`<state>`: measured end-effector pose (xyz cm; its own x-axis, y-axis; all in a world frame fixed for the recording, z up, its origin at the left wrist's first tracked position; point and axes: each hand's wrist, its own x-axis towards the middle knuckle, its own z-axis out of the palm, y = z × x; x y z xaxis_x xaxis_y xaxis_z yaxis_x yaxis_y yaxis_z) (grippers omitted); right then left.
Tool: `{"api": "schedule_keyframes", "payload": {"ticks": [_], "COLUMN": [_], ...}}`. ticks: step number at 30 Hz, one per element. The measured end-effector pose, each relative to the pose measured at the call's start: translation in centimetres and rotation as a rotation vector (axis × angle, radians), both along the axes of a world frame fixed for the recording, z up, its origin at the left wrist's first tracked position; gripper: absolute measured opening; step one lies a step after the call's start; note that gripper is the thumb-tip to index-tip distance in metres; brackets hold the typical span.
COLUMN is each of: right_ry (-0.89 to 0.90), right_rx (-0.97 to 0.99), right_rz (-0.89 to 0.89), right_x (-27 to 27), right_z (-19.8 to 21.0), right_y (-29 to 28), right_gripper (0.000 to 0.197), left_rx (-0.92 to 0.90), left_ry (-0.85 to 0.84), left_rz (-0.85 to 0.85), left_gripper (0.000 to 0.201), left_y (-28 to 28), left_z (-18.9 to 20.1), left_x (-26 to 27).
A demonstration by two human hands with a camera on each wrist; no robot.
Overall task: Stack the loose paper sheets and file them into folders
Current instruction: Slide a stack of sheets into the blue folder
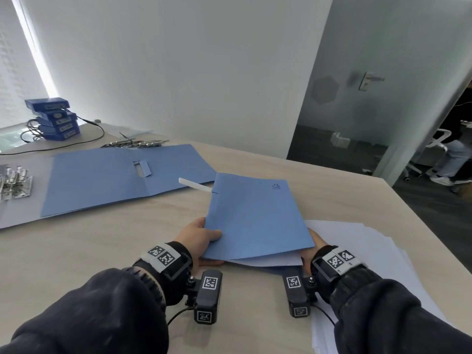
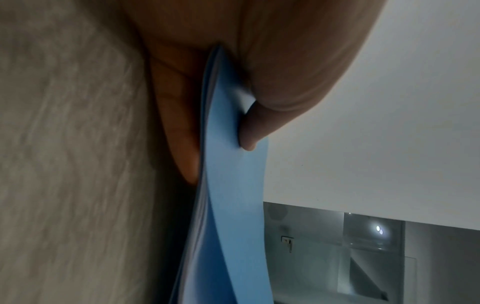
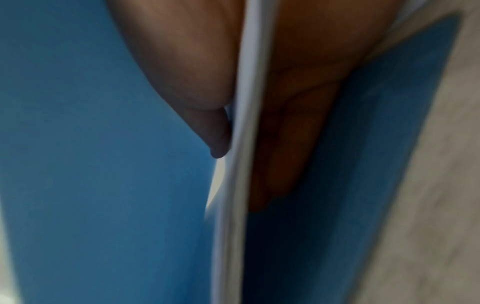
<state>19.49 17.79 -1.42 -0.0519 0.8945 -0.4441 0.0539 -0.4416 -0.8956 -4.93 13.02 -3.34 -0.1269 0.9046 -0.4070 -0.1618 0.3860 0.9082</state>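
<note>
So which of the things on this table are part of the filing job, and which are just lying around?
Part of the job:
- blue folder, gripped by left hand
- sheets inside it, pinched by right hand
- loose paper pile
- open folder
- white strip, probably

Just lying about:
- stacked blue boxes
- black cable
- metal clips

Left hand, thumb over, fingers under blue folder, beside wooden table.
</note>
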Motion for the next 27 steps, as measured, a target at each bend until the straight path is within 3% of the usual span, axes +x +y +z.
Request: {"api": "schedule_keyframes", "payload": {"ticks": [3, 8, 14, 23, 27], "right_ry": [0.018, -0.005, -0.085, 0.393, 0.37], "right_rx": [-0.009, -0.05, 0.051, -0.041, 0.048], "right_rz": [-0.018, -0.064, 0.051, 0.071, 0.118], "right_x": [0.6, 1.4, 0.0, -0.7, -0.6], "right_z": [0.1, 1.2, 1.5, 4.2, 4.6], "right_y": [-0.2, -1.4, -3.6, -5.3, -5.3], "right_gripper": [0.012, 0.067, 0.036, 0.036, 0.051], "left_rx": [0.023, 0.048, 0.177, 0.383, 0.381], "left_ry": [-0.03, -0.085, -0.177, -0.259, -0.173], "left_rz": [0.021, 0.055, 0.044, -0.085, -0.161], "left_gripper": [0.036, 0.037, 0.04, 0.048, 0.06], "left_y": [-0.5, -1.8, -3.6, -5.8, -5.9], "left_z": [-0.1, -0.1, 0.7, 3.0, 3.2], "left_x": [-0.4, -1.1, -1.7, -3.5, -4.0]}}
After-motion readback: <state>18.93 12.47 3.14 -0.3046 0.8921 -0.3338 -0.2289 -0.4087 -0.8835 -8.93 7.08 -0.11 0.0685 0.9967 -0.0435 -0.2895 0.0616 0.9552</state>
